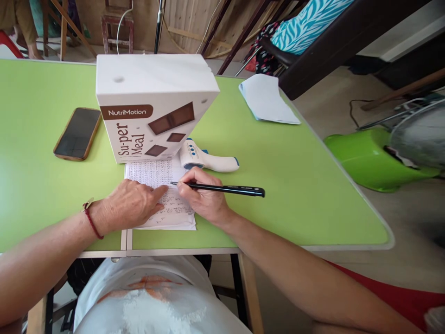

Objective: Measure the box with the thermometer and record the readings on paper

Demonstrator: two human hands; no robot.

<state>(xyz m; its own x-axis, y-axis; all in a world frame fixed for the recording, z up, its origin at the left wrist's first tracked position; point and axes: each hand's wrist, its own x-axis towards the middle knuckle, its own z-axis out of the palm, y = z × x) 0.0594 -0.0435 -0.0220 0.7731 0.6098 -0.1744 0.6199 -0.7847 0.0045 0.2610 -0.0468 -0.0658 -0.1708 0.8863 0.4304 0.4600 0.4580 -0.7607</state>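
My right hand (205, 197) pinches a black pen (232, 189), its tip close over a sheet of handwritten paper (181, 218). On the left part of that sheet rests my left hand (134, 204), index finger stretched toward the pen tip and the other fingers loosely bent. Nothing shows in its grasp. Behind the hands stands a white NutriMotion box (156, 88), upright at the paper's top edge. A white and blue infrared thermometer (215, 161) lies just beyond my right hand, partly hidden by the box.
A phone (78, 133) in a brown case lies left of the box on the green table (285, 195). Folded white paper (267, 98) sits near the far right edge. Beyond are a green plastic stool or tub (368, 160) and a small wooden chair (117, 27).
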